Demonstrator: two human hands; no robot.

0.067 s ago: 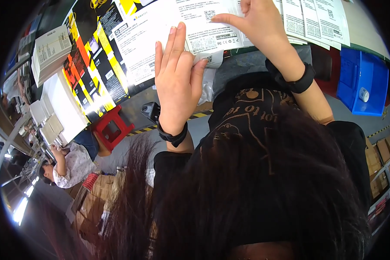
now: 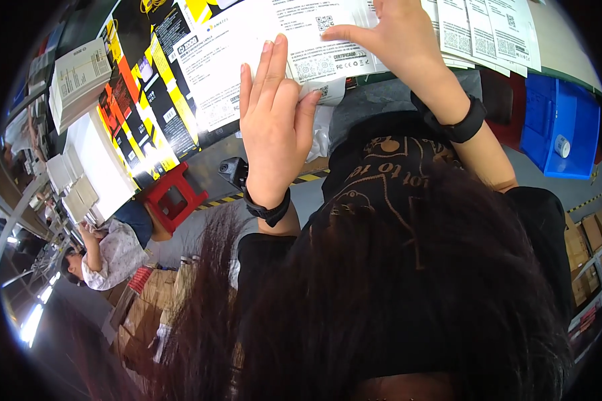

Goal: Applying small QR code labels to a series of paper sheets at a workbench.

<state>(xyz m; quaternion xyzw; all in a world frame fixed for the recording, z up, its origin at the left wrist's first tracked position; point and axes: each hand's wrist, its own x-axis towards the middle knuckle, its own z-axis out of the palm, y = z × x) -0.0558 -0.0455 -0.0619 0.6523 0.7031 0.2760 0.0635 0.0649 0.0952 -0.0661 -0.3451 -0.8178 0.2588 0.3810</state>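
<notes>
My left hand (image 2: 272, 127) lies with fingers stretched out on a white printed leaflet (image 2: 227, 63), its thumb apart near the lower edge. My right hand (image 2: 403, 43) is over the right part of the printed sheets, thumb stretched to the left beside a printed square code; its fingertips are cut off by the top of the picture. Where one sheet ends and another begins under my hands is hard to make out. A curled paper corner (image 2: 331, 91) hangs over the table's near edge, between my hands. Both wrists wear black straps.
Fanned printed sheets (image 2: 485, 37) lie to the right. Black-and-yellow packages (image 2: 170, 93) and a paper stack (image 2: 80, 73) are at left. A blue bin (image 2: 558, 127) holding a small white roll stands at right. Below left are a red stool (image 2: 175, 200) and a seated person (image 2: 114, 250).
My right hand has shifted very slightly, its thumb a touch lower on the sheet. My left hand has stayed in place.
</notes>
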